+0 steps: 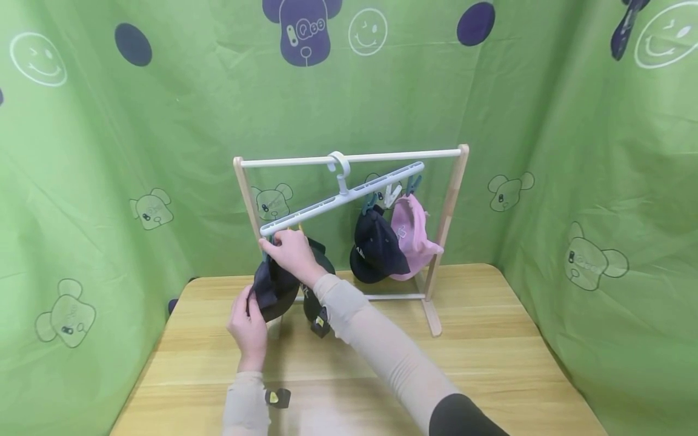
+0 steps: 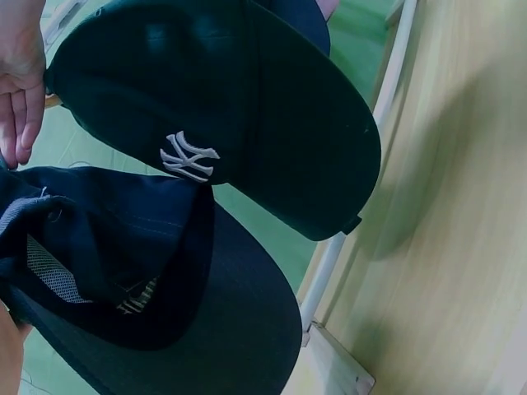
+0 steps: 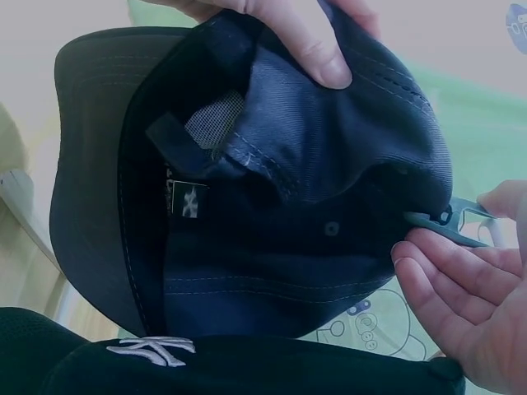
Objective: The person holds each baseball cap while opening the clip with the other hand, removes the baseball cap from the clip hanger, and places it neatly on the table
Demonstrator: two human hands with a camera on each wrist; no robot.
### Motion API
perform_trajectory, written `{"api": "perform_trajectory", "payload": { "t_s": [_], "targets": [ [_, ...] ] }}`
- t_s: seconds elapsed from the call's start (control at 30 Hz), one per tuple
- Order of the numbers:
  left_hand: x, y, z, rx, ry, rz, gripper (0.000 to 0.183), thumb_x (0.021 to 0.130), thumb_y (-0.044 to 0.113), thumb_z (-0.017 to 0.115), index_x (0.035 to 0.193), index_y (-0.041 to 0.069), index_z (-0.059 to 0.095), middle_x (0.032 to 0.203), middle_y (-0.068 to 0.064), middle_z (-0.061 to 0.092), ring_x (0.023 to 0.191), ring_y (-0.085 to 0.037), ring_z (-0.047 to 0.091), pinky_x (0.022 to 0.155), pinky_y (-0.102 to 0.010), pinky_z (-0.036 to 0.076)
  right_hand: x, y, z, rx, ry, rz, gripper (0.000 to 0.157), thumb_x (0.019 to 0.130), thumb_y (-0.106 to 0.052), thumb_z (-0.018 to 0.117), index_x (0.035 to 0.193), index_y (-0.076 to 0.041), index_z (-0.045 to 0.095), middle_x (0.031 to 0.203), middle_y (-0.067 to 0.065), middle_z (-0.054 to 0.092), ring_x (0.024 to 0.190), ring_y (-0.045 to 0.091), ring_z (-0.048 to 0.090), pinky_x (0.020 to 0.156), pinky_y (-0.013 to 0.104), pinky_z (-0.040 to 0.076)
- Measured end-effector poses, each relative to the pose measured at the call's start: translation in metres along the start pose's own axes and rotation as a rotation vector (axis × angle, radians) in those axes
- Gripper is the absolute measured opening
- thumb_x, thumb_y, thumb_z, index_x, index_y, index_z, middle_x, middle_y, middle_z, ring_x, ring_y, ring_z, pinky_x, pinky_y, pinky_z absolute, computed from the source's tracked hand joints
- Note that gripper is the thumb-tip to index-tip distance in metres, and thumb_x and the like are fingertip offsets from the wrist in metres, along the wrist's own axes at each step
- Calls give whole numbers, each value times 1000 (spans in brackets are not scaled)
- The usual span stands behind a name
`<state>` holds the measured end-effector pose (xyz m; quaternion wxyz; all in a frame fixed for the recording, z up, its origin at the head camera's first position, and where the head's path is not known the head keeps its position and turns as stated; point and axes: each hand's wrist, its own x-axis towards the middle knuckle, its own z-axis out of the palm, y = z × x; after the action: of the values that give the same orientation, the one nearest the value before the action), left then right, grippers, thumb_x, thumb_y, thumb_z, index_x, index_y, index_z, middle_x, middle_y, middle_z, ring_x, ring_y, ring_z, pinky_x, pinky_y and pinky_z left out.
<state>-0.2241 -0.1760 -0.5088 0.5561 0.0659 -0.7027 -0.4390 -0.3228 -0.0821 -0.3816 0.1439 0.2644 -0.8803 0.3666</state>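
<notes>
Navy cap [image 3: 346, 140]: prob. light, soft; crown edge suited gripping.
Your L fingers [image 3: 317, 53] pinched crown, R fingers [image 3: 449, 257] a clip [image 3: 445, 226].

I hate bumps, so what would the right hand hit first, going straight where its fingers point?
Probably the navy cap, just past the green clip the right hand pinches; depth is unclear.

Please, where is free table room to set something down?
The table is bare between rack and right curtain, and left of the left hand. Crowded: lower end of the hanger, with held navy cap, green cap, right hand.
</notes>
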Motion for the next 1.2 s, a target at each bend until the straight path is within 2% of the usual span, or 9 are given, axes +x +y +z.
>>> {"api": "perform_trajectory", "payload": {
  "t_s": [0.5, 0.7, 0.93, 1.2],
  "targets": [
    [2, 2, -6, -3, -21, -14, 16, 91, -3, 60, 103, -3, 71, 97, -21, 72, 90, -36, 67, 90, -6, 45, 1, 1, -1, -11, -18, -11, 48, 93, -38, 60, 55, -16, 41, 51, -7, 34, 48, 9, 32, 50, 18, 26],
    [1, 3, -6, -1, -2, 16, 15, 91, -3, 60, 101, -2, 72, 95, -21, 72, 89, -35, 67, 90, -5, 45, 1, 1, -1, -16, -20, -5, 47, 93, -37, 61, 55, -16, 41, 52, -6, 34, 49, 10, 32, 50, 18, 26],
    [-1, -1, -6, -11, 10, 19, 16, 91, -5, 60, 101, -1, 72, 95, -21, 72, 89, -35, 67, 90, -5, 44, 1, 2, -1, -20, -23, -3, 46, 93, -37, 61, 56, -16, 43, 52, -6, 36, 49, 10, 34, 50, 18, 27],
    [-2, -2, -11, -26, 15, -16, 17, 89, -5, 63, 101, 2, 74, 99, -19, 73, 92, -28, 68, 90, -5, 45, 1, 4, 0, -35, -29, 6, 45, 94, -38, 60, 57, -16, 44, 52, -6, 37, 50, 10, 35, 52, 19, 29]
  ]
}}
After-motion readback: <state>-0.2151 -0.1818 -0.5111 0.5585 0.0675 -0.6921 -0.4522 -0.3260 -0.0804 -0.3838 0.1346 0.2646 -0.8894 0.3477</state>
